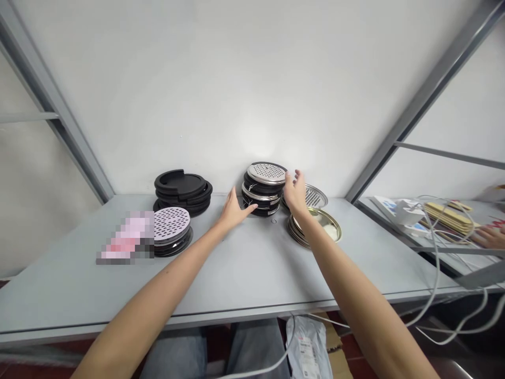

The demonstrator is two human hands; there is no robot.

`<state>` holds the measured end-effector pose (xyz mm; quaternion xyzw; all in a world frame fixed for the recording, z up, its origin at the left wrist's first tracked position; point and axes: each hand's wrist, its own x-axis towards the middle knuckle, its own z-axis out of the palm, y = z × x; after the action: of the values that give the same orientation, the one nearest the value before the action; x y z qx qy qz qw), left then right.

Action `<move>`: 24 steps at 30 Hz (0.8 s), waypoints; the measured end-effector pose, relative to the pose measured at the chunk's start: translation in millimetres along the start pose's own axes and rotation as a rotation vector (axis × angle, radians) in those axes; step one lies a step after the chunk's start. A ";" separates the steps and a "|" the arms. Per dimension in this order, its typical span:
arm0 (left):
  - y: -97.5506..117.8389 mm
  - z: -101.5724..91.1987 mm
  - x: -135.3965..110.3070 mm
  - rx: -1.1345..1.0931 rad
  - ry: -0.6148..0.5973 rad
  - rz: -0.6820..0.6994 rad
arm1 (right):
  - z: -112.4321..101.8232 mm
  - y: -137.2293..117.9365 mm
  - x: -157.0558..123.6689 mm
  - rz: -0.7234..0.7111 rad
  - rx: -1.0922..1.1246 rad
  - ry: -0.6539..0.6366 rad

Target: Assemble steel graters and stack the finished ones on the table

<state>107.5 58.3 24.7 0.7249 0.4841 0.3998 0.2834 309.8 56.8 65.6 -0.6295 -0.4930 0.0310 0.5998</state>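
In the head view, a tall stack of round black pieces with metal rims and wire clips [261, 202] stands against the wall, topped by a perforated silver disc [268, 172]. My left hand [235, 211] is at the stack's left front, thumb and fingers spread, holding nothing. My right hand [295, 193] is by the upper right side of the stack with its fingers apart; whether it touches the stack I cannot tell. Behind and below it lie a slotted silver disc [315, 197] and a stack of gold-rimmed round lids [334, 231], partly covered by my right forearm.
Left of the stack are black round rings [185, 185] and a pile topped by a holed pale disc [170, 223], next to a blurred pink item [126, 237]. Metal posts [426, 105] flank the grey table [244, 273]. Beyond are white cables [436, 258] and another person's hand [491, 237].
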 end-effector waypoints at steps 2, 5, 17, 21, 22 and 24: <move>3.4 8.5 10.5 -0.056 0.030 -0.040 | 3.6 4.4 8.3 0.181 0.071 -0.037; 6.1 18.3 20.6 -0.143 0.075 -0.016 | 10.2 8.9 15.8 0.298 0.178 -0.114; 0.5 34.9 32.6 -0.333 0.151 0.198 | 6.0 7.4 6.8 0.199 0.151 -0.091; -1.0 38.3 33.1 -0.328 0.188 0.208 | 1.8 5.3 8.0 0.136 0.062 -0.106; -1.4 38.8 33.3 -0.323 0.192 0.211 | 1.2 5.4 8.7 0.118 0.055 -0.119; -2.0 39.1 33.7 -0.310 0.188 0.213 | 0.8 6.9 10.1 0.102 0.062 -0.143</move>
<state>147.0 89.4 13.1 0.6791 0.3619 0.5631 0.3013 318.5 65.4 65.6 -0.6309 -0.5009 0.1217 0.5798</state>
